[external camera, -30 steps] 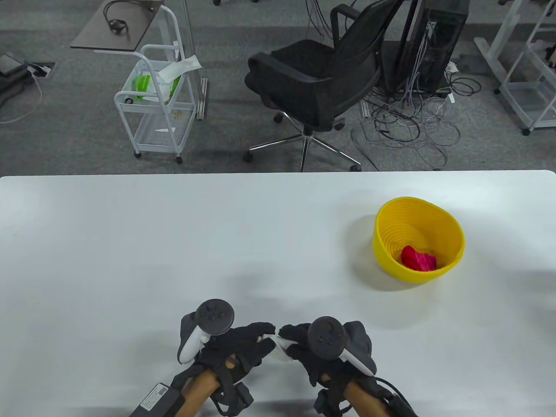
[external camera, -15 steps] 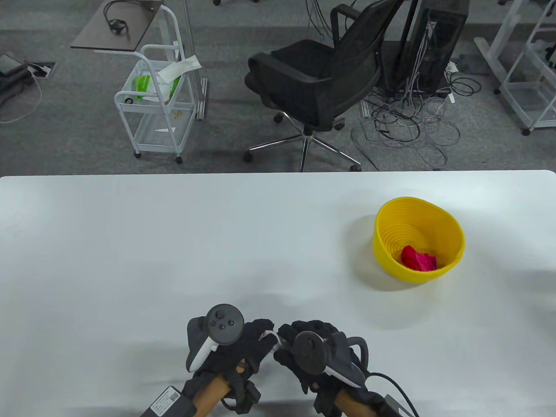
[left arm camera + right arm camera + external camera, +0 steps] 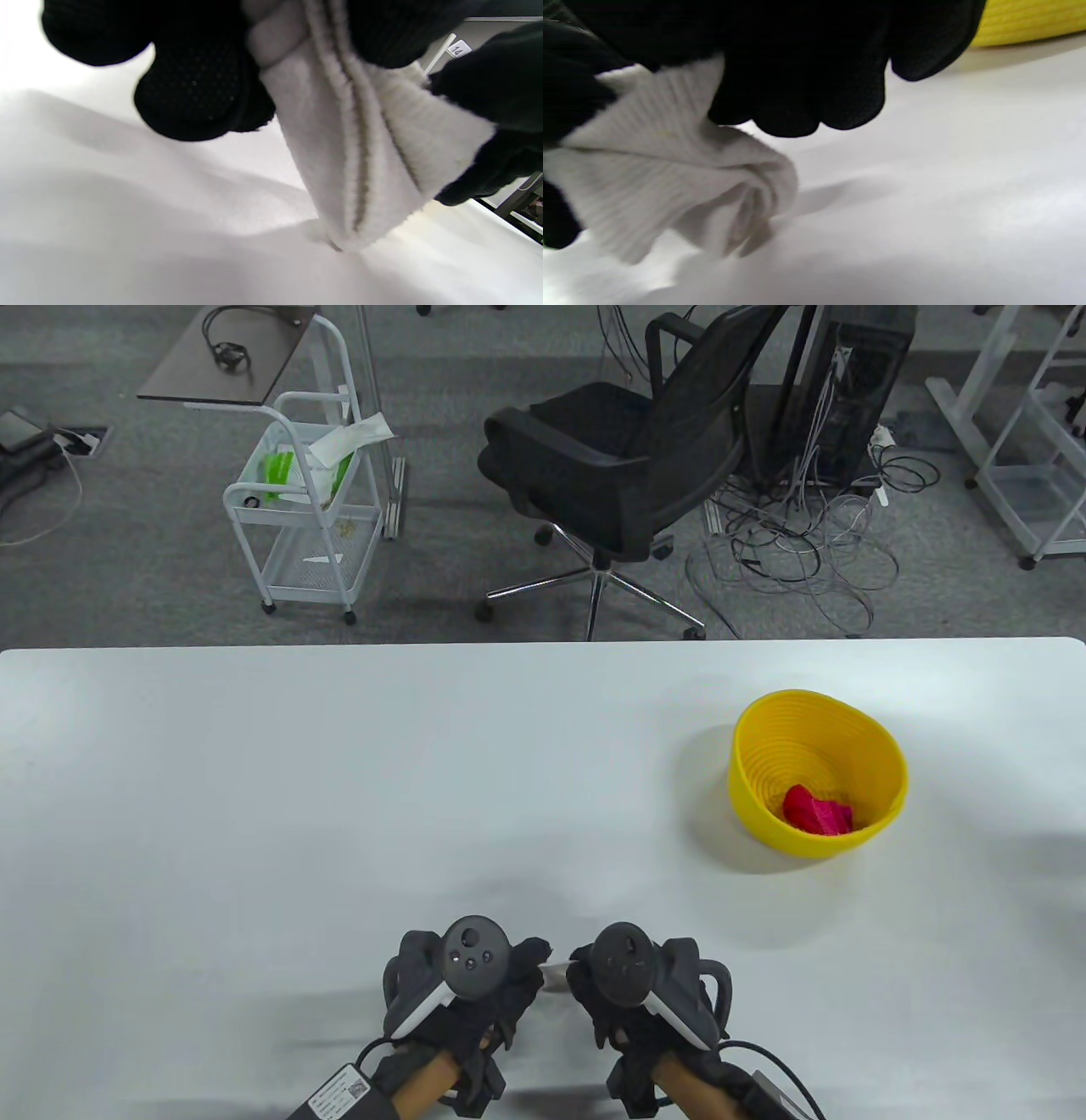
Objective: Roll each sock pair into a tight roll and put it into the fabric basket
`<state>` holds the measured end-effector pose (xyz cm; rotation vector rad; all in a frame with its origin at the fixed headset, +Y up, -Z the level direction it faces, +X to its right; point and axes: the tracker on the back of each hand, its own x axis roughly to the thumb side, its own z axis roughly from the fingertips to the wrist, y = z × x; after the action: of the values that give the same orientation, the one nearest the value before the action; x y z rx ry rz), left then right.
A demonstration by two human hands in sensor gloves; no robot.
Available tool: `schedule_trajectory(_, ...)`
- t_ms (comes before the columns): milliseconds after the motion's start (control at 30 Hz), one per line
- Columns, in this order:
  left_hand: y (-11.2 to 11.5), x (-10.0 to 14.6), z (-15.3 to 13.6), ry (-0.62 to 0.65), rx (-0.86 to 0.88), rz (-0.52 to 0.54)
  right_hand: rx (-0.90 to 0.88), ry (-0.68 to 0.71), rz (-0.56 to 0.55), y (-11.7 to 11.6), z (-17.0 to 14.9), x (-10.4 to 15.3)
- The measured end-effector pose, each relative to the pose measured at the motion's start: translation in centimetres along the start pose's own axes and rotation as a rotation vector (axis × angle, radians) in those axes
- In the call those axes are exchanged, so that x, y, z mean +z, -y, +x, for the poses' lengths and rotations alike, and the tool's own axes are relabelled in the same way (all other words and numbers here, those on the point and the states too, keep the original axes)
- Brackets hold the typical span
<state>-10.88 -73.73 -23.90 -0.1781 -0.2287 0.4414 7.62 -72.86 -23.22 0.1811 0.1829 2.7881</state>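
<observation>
The left hand [image 3: 462, 997] has its fingers curled around one end of the white sock roll [image 3: 556, 976], low over the table [image 3: 254, 814]. The right hand [image 3: 632, 993] grips the other end. Far to the right stands the yellow basket [image 3: 882, 814] with a pink roll [image 3: 816, 810] inside.
</observation>
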Motion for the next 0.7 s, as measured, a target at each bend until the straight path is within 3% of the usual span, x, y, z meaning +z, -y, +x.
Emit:
schedule_trajectory(167, -0.1, 0.2, 0.3, 0.017, -0.015, 0.02, 0.0, 0.024, 0.099, -0.9, 0.4, 0.2)
schedule_trajectory(467, -1.2, 1.4, 2.5, 0.124, -0.086, 0.135, -0.103, -0.107, 0.231, -2.2, -0.8, -0.7)
schedule_trajectory(600, -2.7, 2.3, 3.2, 0.206, -0.064, 0.268, -0.273, -0.134, 0.296, -1.8, -1.3, -0.9)
schedule_trajectory(700, -4.0, 3.0, 3.4, 0.244, 0.032, 0.331, -0.503, -0.165, 0.391, -1.8, -1.8, -0.9)
